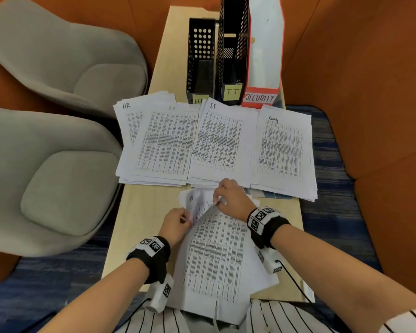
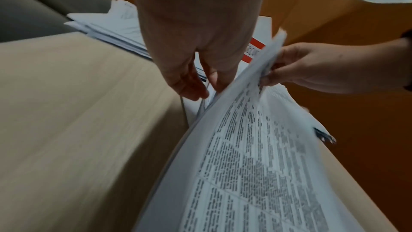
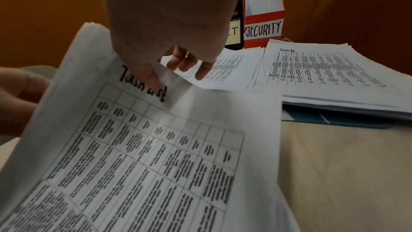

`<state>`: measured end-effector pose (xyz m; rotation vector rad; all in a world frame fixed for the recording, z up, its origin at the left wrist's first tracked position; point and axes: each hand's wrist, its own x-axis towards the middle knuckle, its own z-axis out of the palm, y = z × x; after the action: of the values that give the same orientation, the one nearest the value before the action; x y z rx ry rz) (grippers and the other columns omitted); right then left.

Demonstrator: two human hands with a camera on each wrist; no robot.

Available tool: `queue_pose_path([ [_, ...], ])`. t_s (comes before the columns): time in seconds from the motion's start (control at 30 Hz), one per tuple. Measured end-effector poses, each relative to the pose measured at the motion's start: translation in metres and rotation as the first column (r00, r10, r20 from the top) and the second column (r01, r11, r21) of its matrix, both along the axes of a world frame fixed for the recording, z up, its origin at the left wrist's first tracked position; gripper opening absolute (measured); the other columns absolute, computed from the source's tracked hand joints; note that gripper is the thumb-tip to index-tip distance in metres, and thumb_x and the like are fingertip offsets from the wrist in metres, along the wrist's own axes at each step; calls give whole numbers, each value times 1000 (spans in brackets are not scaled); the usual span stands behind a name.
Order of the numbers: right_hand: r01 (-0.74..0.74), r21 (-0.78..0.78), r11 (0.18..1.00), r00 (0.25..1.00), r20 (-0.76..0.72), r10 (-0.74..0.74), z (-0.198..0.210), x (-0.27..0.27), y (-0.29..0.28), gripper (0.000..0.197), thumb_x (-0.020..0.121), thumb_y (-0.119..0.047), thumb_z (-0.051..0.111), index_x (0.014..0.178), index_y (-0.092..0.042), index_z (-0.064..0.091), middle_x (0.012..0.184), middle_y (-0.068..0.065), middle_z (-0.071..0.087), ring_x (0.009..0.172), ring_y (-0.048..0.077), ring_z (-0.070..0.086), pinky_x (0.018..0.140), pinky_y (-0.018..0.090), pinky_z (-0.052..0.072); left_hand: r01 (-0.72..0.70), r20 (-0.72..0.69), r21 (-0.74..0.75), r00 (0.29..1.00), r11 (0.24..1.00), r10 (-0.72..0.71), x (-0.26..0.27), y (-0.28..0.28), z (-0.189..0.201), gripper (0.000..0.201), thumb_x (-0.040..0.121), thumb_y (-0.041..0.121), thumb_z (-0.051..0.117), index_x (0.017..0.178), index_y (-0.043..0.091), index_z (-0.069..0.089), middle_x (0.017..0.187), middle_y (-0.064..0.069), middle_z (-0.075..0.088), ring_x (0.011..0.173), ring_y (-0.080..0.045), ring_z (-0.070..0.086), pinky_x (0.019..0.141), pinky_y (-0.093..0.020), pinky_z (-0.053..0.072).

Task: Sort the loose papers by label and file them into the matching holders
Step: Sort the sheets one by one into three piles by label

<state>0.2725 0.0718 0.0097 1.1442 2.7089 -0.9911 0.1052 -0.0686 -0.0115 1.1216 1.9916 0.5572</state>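
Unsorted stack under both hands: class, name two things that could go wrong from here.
1. The right hand may pinch several sheets at once off the stack, so differently labelled ones could be misfiled.
2. The HR pile and IT pile overlap at their edges and could mix when lifted.

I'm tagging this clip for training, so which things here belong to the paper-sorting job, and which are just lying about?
Part of the job:
- unsorted stack, gripped by left hand and right hand
- HR pile, IT pile, Security pile
- HR holder, IT holder, SECURITY holder

Lying about:
- grey chairs
- blue folder under the Security pile
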Motion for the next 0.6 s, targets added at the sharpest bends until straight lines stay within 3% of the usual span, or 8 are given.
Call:
queue_pose_path([
  [0.07,-32,-34,999,999,-5,32,3,1,-1,11,76,-8,59,85,-13,63,94,4,60,89,21,55,81,36,46,14,15,-3,1000,1000,-14,0,0,1,27,82,9,64,63,19,48,72,-2,52,66,-12,46,59,-18,35],
  [0.13,-49,-57,997,999,6,49,4,3,-1,11,76,-5,53,82,-13,57,81,2,64,78,22,58,73,37,49,51,60,-10,997,999,-50,1,-3,1,31,83,12,65,62,22,45,77,1,49,68,-10,47,59,-11,32],
  [0.27,-50,-85,995,998,20,52,2,8,-2,19,67,2,51,70,-17,51,70,-4,56,69,15,49,62,27,37,22,182,-38,983,999,-14,1,-6,-4,16,85,21,62,73,28,55,92,2,55,84,-16,55,70,-20,40],
  [0.37,9,-175,984,997,-71,-22,-4,15,-4,21,63,9,45,66,-12,44,63,1,50,59,12,41,56,27,32,8,173,-37,985,999,-1,5,-4,-8,8,87,24,65,91,22,58,92,3,55,81,-13,51,71,-21,39],
  [0.43,28,-191,981,993,-105,-49,-3,19,-3,26,64,9,50,66,-14,39,62,-4,43,58,11,36,55,27,30,39,90,-2,995,999,-39,10,-1,-7,14,87,23,65,91,11,59,85,2,54,74,-13,48,66,-22,37],
  [0.53,56,-139,989,992,-107,-71,2,21,3,39,71,5,59,66,-26,36,65,-6,41,61,12,34,55,26,26,278,-179,82,949,957,-260,18,-3,0,24,92,21,57,79,0,58,83,-8,54,79,-22,51,69,-27,35],
  [0.6,85,-82,993,995,-42,-89,5,26,10,33,71,9,52,71,-24,51,69,-3,50,66,14,41,57,26,29,421,-308,136,879,897,-365,19,-8,4,20,91,19,56,76,5,57,83,-7,55,77,-22,53,70,-29,39],
])
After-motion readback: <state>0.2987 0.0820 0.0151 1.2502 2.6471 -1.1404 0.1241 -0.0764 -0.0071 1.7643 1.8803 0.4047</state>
